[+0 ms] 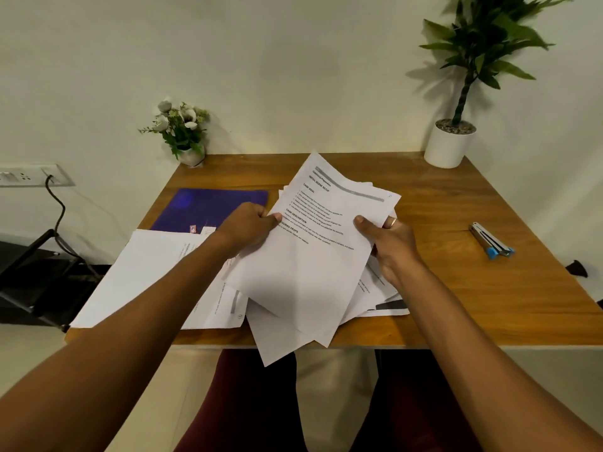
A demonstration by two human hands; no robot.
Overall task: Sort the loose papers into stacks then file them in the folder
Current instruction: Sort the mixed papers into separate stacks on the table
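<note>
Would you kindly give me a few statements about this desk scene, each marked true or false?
1. The left hand and the right hand both grip a bundle of papers above the table. True.
2. The blue folder is held in the right hand. False: it lies on the table, left of the held bundle.
3. A stapler lies on the table to the right of the hands. True.
4. The tall plant's white pot stands at the table's rear left corner. False: it stands at the rear right corner. The small flowers are at the rear left.
5. Loose sheets lie on the table beneath the left forearm. True.
</note>
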